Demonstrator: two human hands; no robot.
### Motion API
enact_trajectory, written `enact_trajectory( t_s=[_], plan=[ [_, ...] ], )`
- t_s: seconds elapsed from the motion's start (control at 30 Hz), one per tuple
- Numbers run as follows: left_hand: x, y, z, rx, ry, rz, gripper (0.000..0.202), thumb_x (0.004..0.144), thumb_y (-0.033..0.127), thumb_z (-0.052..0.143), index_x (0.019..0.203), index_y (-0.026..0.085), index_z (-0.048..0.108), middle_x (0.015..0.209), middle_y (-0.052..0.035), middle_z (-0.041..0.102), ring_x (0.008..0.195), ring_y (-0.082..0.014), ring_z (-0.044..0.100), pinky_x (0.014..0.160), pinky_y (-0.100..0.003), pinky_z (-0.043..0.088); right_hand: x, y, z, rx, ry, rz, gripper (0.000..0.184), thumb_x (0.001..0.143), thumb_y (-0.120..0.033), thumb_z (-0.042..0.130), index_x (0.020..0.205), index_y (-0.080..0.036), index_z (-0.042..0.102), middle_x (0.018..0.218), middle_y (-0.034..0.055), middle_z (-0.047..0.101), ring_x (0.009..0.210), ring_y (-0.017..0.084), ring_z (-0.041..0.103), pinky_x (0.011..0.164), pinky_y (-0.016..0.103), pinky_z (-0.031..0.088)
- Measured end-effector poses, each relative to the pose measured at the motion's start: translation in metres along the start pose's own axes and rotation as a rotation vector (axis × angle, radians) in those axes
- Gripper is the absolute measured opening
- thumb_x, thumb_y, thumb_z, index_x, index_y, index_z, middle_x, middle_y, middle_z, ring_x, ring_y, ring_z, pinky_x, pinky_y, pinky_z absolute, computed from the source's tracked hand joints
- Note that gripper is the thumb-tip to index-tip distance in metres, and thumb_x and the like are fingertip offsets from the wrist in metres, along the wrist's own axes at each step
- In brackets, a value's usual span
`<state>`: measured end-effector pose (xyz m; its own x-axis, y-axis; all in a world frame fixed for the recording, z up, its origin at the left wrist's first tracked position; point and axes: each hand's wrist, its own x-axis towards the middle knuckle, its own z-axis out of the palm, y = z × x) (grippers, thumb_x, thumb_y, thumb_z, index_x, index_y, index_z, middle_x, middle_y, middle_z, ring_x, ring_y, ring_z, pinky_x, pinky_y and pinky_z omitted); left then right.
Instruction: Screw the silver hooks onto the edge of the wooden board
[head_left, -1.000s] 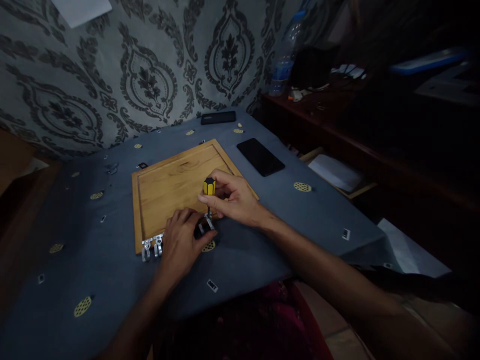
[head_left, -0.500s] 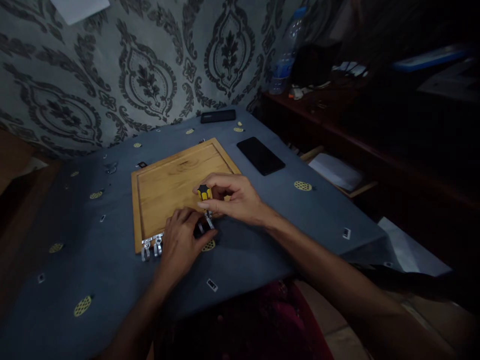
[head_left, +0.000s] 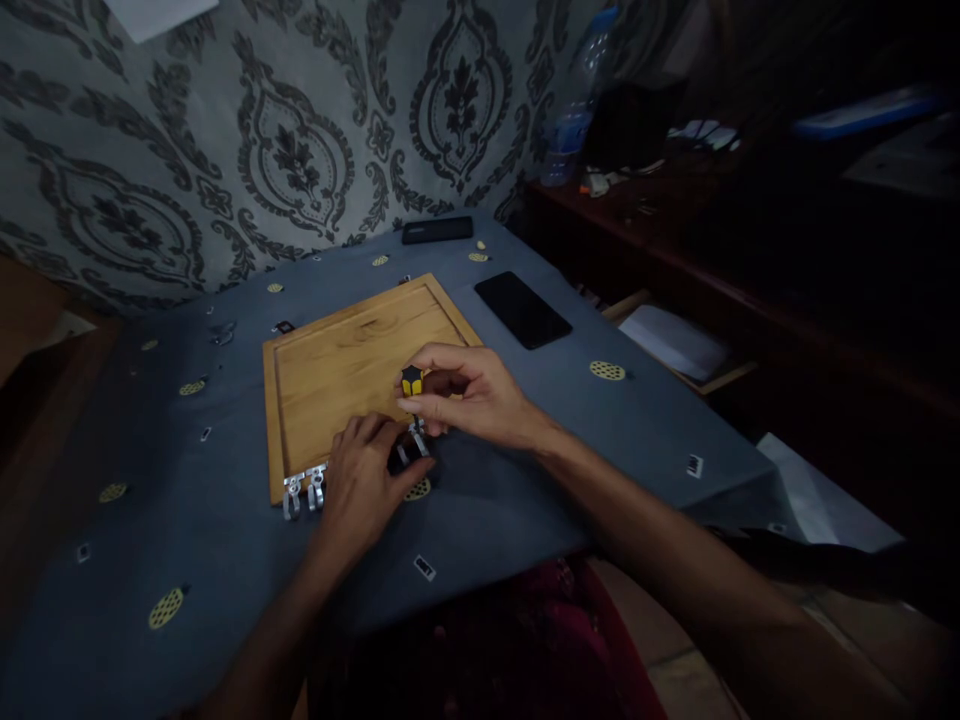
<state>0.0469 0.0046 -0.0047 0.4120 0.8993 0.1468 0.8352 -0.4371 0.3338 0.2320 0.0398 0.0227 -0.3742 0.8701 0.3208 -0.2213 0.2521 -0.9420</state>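
A framed wooden panel, like a small cabinet door point(head_left: 352, 350), lies flat on the cloth-covered table. My right hand point(head_left: 476, 395) pinches the yellow and black handle of a screwdriver point(head_left: 412, 380), held upright. Its shaft points down at a metal hinge point(head_left: 418, 436) on the panel's near edge, toward the right. Curled over that edge, my left hand point(head_left: 367, 465) has its thumb and fingers around the hinge, whose left part they partly hide. Two more silvery hinge pieces point(head_left: 304, 490) sit at the near left corner. The screwdriver's tip is too small to make out.
A black phone point(head_left: 523, 309) lies right of the panel, with a dark phone-like case point(head_left: 437, 230) near the wall. A plastic bottle point(head_left: 577, 110) stands on the brown desk point(head_left: 637, 230) at right. An open drawer with papers point(head_left: 671, 340) juts out below.
The screwdriver handle has turned a little in my right hand, and the fingers have shifted slightly. My left hand stays in place at the hinge.
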Motion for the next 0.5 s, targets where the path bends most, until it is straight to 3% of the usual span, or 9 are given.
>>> enact_trajectory(
  t_s=[0.13, 0.33, 0.5],
  plan=[
    [0.0001, 0.0002, 0.0, -0.003, 0.005, 0.001, 0.029, 0.088, 0.035, 0.074, 0.112, 0.02, 0.067, 0.115, -0.0075, 0.067, 0.109, -0.0301, 0.058, 0.095, -0.046, 0.047, 0.0002, 0.0042, 0.0064, 0.039, 0.051, -0.01, 0.034, 0.079, -0.04, 0.081, 0.085, -0.019, 0.055, 0.062, -0.0081, 0.056, 0.044, 0.005, 0.052, 0.039, 0.016, 0.042],
    [-0.0001, -0.0006, -0.0012, 0.008, -0.025, 0.005, 0.029, 0.089, 0.037, 0.074, 0.111, 0.019, 0.067, 0.108, -0.0063, 0.067, 0.104, -0.0287, 0.058, 0.092, -0.044, 0.047, 0.0045, 0.0006, 0.008, 0.063, 0.315, -0.105, 0.038, 0.075, -0.041, 0.084, 0.078, -0.022, 0.051, 0.071, -0.0077, 0.056, 0.039, 0.003, 0.047, 0.032, 0.016, 0.039],
    [-0.0004, -0.001, -0.0001, 0.01, -0.003, 0.011, 0.029, 0.088, 0.036, 0.075, 0.111, 0.019, 0.067, 0.107, -0.0062, 0.067, 0.102, -0.0279, 0.058, 0.091, -0.043, 0.046, 0.0071, 0.0001, 0.0058, 0.023, 0.3, -0.103, 0.039, 0.076, -0.041, 0.083, 0.075, -0.022, 0.049, 0.067, -0.0084, 0.052, 0.039, 0.003, 0.045, 0.03, 0.017, 0.035]
  ],
)
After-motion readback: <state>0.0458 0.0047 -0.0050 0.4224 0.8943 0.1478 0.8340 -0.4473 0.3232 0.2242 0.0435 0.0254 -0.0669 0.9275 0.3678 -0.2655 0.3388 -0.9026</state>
